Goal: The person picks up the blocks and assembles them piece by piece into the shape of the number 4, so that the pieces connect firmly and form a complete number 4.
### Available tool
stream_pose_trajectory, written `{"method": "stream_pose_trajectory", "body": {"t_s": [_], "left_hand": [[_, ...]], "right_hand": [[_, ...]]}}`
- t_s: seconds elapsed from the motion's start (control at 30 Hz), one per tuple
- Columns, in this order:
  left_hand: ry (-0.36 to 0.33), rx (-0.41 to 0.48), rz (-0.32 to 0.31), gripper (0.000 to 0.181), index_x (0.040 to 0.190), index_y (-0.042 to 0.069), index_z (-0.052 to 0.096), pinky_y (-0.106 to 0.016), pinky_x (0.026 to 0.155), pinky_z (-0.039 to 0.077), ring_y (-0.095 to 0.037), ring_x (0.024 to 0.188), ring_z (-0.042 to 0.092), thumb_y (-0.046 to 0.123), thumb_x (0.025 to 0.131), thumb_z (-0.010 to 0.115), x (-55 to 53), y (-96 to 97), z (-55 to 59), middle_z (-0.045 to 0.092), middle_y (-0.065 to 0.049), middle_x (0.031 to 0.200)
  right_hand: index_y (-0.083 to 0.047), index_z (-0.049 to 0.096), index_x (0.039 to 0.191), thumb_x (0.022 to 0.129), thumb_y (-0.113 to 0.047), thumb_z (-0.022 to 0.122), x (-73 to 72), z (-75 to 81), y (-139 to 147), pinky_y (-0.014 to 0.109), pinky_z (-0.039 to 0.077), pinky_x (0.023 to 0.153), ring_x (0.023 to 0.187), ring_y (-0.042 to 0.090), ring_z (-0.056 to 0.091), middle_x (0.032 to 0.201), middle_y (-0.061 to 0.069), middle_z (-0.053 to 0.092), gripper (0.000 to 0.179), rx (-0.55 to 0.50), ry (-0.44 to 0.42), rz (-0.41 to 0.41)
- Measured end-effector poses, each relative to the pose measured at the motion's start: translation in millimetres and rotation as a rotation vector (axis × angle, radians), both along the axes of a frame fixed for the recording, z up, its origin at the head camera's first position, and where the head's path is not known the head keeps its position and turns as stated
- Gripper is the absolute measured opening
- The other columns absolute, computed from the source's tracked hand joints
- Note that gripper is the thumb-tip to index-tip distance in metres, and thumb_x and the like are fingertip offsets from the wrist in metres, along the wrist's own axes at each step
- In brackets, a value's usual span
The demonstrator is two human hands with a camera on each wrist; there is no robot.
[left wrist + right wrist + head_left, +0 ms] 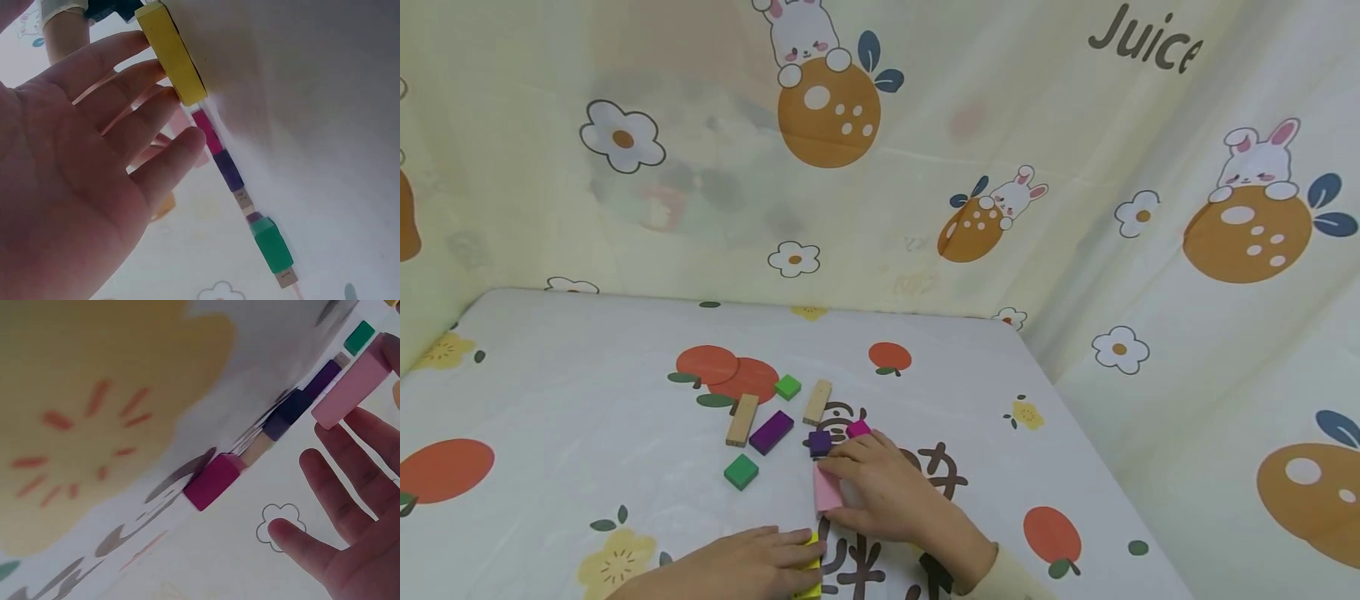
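Observation:
My right hand (887,490) pinches a pink block (826,492) between thumb and fingers; in the right wrist view the pink block (353,387) looks long, its other fingers spread beside it. Nearer the front, my left hand (730,568) lies with fingers fairly straight across a yellow block (808,590). The left wrist view has those fingertips touching one side of the yellow block (172,53). Just beyond the right fingertips are a dark purple block (820,443) and a magenta block (858,428), the latter partly covered by the hand.
Left of these lie a purple block (772,432), a dark green block (741,472), a light green block (787,387) and two plain wooden blocks, one left (742,420), one right (817,402). A patterned cloth (587,400) covers the table; a printed curtain (715,208) hangs behind it.

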State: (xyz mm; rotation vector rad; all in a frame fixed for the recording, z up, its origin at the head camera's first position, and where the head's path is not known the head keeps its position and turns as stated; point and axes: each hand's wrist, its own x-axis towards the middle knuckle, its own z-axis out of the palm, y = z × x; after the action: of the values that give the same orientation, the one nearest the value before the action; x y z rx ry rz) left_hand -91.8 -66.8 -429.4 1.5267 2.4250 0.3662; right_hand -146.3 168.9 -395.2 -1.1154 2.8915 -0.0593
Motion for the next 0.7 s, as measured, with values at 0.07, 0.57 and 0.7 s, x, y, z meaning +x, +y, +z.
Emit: {"method": "stream_pose_trajectory", "body": {"t_s": [0.07, 0.57, 0.7], "left_hand": [[0.009, 0.010, -0.009, 0.052, 0.144, 0.024, 0.062, -0.036, 0.107, 0.053, -0.017, 0.143, 0.052, 0.054, 0.102, 0.054, 0.5, -0.6, -0.2, 0.058, 0.006, 0.152], [0.034, 0.015, -0.028, 0.056, 0.146, 0.023, 0.061, -0.034, 0.103, 0.056, -0.011, 0.143, 0.050, 0.056, 0.102, 0.053, -0.1, -4.2, -1.5, 0.054, 0.006, 0.155], [0.054, 0.031, -0.035, 0.057, 0.146, 0.021, 0.061, -0.031, 0.105, 0.054, -0.011, 0.141, 0.051, 0.057, 0.102, 0.052, 1.5, -4.7, -0.5, 0.056, 0.005, 0.154]], "right_hand": [[-0.023, 0.065, 0.141, 0.091, -0.050, 0.075, 0.2, 1.3, -3, 0.054, 0.034, 0.123, 0.133, 0.018, 0.054, 0.137, -0.005, 0.065, 0.057, -0.007, -0.005, 0.004], [-0.024, 0.070, 0.133, 0.092, -0.049, 0.074, 0.1, -3.0, -21, 0.027, 0.050, 0.106, 0.119, 0.011, 0.059, 0.125, -0.007, 0.068, 0.048, -0.045, -0.034, 0.111], [-0.025, 0.071, 0.132, 0.093, -0.050, 0.073, -0.2, -2.6, -23, 0.028, 0.050, 0.107, 0.119, 0.010, 0.059, 0.125, -0.008, 0.068, 0.047, -0.055, -0.063, 0.118]]}}
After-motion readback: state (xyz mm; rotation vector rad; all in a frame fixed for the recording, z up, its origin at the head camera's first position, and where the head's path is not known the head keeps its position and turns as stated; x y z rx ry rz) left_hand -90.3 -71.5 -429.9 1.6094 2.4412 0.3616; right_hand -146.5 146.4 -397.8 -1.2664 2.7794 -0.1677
